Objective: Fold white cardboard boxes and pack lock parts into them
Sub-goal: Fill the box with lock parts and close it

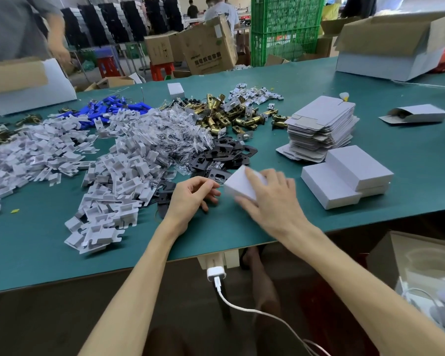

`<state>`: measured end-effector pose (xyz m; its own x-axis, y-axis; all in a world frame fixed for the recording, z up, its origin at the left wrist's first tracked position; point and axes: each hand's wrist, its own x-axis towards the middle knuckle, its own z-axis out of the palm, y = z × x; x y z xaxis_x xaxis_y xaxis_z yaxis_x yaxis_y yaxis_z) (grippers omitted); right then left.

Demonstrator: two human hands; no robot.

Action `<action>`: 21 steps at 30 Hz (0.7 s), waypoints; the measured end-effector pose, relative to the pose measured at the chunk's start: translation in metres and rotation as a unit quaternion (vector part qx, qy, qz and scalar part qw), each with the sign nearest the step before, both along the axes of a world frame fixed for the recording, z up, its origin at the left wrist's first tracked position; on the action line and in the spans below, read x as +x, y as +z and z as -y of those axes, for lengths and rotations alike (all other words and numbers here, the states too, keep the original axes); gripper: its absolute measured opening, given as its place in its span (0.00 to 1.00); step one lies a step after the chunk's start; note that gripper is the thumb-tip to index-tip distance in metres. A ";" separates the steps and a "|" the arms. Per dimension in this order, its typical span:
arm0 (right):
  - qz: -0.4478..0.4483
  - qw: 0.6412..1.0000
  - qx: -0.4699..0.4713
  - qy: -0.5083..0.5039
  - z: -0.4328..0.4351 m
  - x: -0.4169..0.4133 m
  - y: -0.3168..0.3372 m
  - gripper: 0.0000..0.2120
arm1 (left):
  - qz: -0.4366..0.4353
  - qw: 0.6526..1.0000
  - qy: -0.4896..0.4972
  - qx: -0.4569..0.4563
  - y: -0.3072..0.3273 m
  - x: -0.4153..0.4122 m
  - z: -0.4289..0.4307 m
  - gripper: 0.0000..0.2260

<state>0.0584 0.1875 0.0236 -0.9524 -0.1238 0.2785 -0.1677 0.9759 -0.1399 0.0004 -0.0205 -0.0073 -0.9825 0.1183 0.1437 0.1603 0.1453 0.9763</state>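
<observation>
the right hand (270, 199) is gripping a white box (238, 187), finished boxes (344, 181) lying at its three o'clock; the left hand (190, 196) is curling, seemingly empty.

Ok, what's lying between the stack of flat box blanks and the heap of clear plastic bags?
Head view: a pile of brass latch bolts, and nearer you, black strike plates.

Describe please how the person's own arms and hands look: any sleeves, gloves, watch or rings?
The left hand and right hand are bare, with no gloves. No ring, watch or bracelet shows, though the right hand is blurred. The left forearm and right forearm are uncovered; no sleeve shows within the picture.
</observation>
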 end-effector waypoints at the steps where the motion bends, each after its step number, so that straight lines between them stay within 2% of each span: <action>1: -0.016 1.000 0.001 -0.027 -0.008 -0.002 0.007 0.34 | 0.000 1.000 -0.001 -0.001 0.000 -0.001 0.000 0.08; 5: -0.041 0.985 0.023 -0.169 -0.054 -0.016 0.032 0.28 | -0.001 1.000 -0.004 0.000 -0.002 -0.002 0.002 0.08; 9: -0.012 0.970 0.052 -0.239 -0.087 -0.015 0.028 0.22 | 0.002 1.000 -0.005 0.007 -0.003 -0.004 0.004 0.08; 12: -0.012 0.966 0.080 -0.244 -0.093 -0.013 0.017 0.23 | 0.004 1.000 -0.004 0.006 -0.005 -0.006 0.004 0.08; 16: 0.018 0.972 0.067 -0.225 -0.097 -0.019 0.017 0.32 | 0.003 1.000 -0.002 0.005 -0.006 -0.006 0.004 0.09; 21: 0.043 0.974 0.091 -0.202 -0.099 -0.023 0.010 0.27 | 0.003 1.000 0.000 0.006 -0.006 -0.005 0.004 0.09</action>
